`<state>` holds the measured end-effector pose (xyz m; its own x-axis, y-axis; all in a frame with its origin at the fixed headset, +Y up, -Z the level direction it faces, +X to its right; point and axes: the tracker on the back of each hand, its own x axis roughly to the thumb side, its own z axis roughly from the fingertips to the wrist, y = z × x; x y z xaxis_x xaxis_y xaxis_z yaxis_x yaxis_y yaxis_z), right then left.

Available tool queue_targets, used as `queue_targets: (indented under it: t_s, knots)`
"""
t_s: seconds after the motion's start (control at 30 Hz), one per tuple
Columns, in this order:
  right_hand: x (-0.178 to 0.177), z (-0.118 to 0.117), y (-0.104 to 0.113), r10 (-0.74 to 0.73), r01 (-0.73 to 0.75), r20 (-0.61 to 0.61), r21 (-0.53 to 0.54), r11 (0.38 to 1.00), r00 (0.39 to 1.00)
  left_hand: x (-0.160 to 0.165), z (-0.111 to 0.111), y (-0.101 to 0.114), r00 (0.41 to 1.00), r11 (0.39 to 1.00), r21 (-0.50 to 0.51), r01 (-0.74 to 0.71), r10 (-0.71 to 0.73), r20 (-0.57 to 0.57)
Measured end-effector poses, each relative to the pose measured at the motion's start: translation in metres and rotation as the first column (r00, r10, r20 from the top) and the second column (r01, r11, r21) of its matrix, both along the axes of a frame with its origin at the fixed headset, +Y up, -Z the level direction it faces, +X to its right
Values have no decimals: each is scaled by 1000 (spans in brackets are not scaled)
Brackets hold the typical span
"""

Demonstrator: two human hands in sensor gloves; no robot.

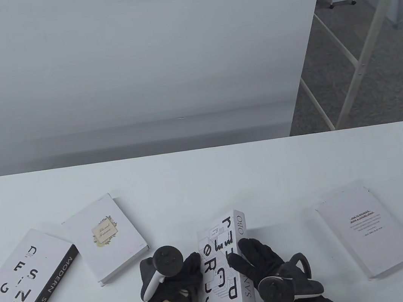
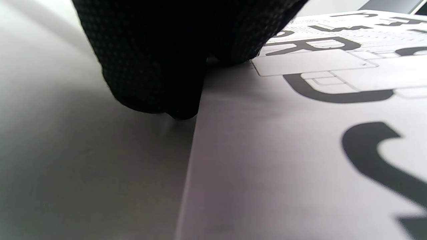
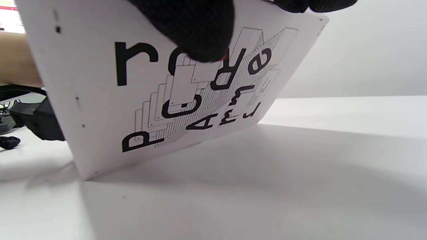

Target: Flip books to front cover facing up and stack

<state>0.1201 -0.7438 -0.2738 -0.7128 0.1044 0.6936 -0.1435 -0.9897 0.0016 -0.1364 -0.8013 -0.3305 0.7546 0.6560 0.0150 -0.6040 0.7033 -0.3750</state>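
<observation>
A white book with big black letters (image 1: 222, 270) lies near the table's front edge between my hands. It is tilted: its left long edge rests on the table and its spine side on the right is raised. My right hand (image 1: 242, 253) grips the spine side, with fingers on the upper cover. In the right wrist view a finger (image 3: 196, 30) lies on the book's lower lettered face (image 3: 133, 110). My left hand (image 1: 192, 266) holds the left edge. In the left wrist view its fingers (image 2: 160, 66) touch the cover (image 2: 283, 150) at that edge.
A "DESIGN / MODERN STYLE" book (image 1: 27, 280) lies at the far left. A white book with a floral label (image 1: 104, 237) lies beside it. A white book with small text (image 1: 368, 226) lies at the right. The white table (image 1: 206, 180) reaches back to a grey wall.
</observation>
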Motion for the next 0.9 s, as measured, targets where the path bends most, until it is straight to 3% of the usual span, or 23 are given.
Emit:
queue_targets:
  t_s: [0.33,0.5,0.7,0.8,0.9]
  knots:
    - [10,-3,-4,-59,59,40,11,998,997,5,1,4,997,997,34,64,-65,38]
    - [21,-10,-3,-130,131,68,-7,991,989,12,1,12,982,983,68,169,-173,70]
    - [43,-23,-1,-262,271,181,-25,962,948,6,-2,60,935,897,311,314,-350,66]
    - [54,-31,-2,-410,449,265,-106,887,873,-3,3,90,900,807,424,410,-433,-47]
    - [65,-37,-7,-506,579,346,-152,801,790,-13,7,112,853,746,450,491,-517,-75]
